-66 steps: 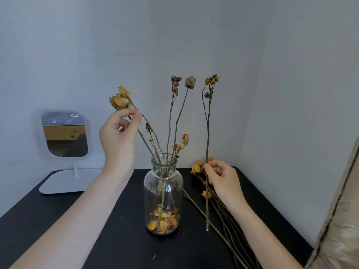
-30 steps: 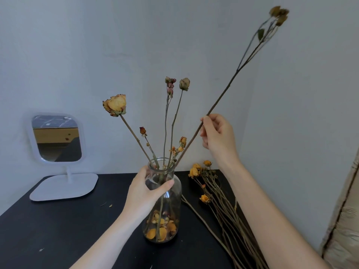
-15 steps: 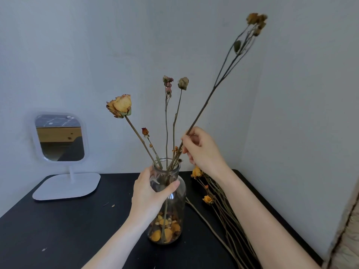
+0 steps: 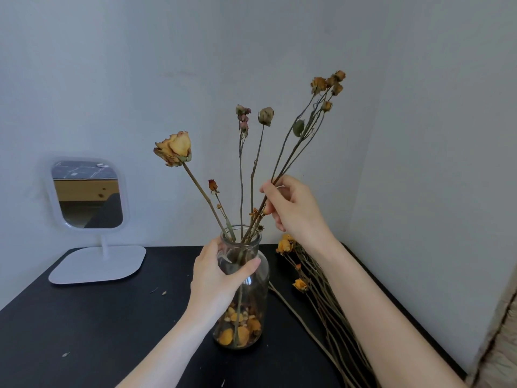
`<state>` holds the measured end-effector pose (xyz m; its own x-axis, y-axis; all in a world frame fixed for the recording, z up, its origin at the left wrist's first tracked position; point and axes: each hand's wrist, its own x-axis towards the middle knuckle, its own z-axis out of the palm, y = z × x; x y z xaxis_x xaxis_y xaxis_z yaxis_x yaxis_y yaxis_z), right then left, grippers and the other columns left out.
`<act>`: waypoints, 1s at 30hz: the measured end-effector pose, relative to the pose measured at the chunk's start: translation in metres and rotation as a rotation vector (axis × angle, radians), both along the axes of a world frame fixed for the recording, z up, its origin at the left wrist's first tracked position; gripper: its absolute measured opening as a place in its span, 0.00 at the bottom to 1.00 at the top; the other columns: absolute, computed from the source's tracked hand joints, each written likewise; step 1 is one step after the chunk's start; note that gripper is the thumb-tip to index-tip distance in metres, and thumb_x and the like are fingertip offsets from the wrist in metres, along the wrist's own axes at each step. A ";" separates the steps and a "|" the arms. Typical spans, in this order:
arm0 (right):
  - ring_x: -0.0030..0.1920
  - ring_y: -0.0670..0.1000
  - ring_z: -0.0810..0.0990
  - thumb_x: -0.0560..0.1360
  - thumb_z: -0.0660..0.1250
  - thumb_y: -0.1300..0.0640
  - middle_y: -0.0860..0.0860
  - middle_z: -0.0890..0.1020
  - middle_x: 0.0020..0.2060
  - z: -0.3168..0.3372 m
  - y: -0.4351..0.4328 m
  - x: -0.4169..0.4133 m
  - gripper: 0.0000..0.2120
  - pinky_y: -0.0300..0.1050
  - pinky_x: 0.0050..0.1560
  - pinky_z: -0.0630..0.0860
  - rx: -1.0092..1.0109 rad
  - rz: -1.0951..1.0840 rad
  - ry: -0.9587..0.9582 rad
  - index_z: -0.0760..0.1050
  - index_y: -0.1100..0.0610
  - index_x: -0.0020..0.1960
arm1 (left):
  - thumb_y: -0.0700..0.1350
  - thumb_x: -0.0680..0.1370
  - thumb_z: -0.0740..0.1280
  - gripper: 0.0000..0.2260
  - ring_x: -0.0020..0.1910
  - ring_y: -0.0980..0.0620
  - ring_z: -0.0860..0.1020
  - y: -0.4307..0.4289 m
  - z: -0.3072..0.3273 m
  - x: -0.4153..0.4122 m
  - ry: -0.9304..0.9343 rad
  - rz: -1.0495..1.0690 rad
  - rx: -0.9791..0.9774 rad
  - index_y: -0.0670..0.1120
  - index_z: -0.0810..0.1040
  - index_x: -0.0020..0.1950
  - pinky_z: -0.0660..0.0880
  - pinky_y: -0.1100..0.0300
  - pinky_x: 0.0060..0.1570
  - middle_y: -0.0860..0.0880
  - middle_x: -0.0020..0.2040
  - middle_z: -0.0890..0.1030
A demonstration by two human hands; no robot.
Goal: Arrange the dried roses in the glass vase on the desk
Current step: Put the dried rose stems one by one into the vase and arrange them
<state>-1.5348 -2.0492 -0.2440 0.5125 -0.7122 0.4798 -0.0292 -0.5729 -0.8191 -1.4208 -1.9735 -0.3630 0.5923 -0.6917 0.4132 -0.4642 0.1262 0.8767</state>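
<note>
The right hand (image 4: 293, 208) has its grip pinched on a branching rose stem (image 4: 291, 155), whose lower end sits inside the vase (image 4: 251, 292) mouth. The left hand (image 4: 216, 278) wraps the vase's shoulder. The vase stands on the black counter (image 4: 98, 317), with loose roses (image 4: 316, 289) lying beside it.

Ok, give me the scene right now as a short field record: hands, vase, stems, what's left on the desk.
left hand: wrapped around the glass vase at its neck and shoulder
right hand: pinching the multi-bud spray stem, its lower end inside the vase mouth
vase: upright on the black desk, loose petals at the bottom
already in vase: large yellow rose leaning left, several thinner bud stems
left to arrange: pile of dried roses lying right of the vase
other: white stand mirror at back left
</note>
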 end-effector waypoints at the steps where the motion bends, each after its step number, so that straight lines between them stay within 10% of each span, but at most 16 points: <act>1: 0.23 0.39 0.71 0.78 0.61 0.54 0.47 0.75 0.29 -0.001 0.001 0.000 0.07 0.29 0.25 0.66 -0.008 0.006 0.012 0.75 0.57 0.49 | 0.61 0.63 0.74 0.20 0.58 0.56 0.72 0.000 0.000 0.000 -0.003 0.001 -0.005 0.65 0.68 0.50 0.71 0.59 0.53 0.63 0.53 0.74; 23: 0.30 0.41 0.72 0.72 0.69 0.50 0.45 0.73 0.28 -0.026 0.001 -0.023 0.09 0.33 0.37 0.70 -0.078 -0.005 0.141 0.79 0.47 0.52 | 0.58 0.63 0.75 0.31 0.62 0.58 0.68 0.016 0.002 -0.010 0.007 0.115 -0.050 0.57 0.67 0.63 0.67 0.61 0.58 0.61 0.59 0.71; 30: 0.25 0.37 0.73 0.74 0.67 0.49 0.40 0.77 0.23 -0.076 -0.034 -0.081 0.03 0.32 0.30 0.64 0.028 -0.203 0.217 0.79 0.45 0.46 | 0.60 0.67 0.67 0.14 0.54 0.63 0.70 0.051 -0.024 -0.061 -0.206 0.001 -0.190 0.61 0.71 0.51 0.65 0.76 0.52 0.67 0.52 0.71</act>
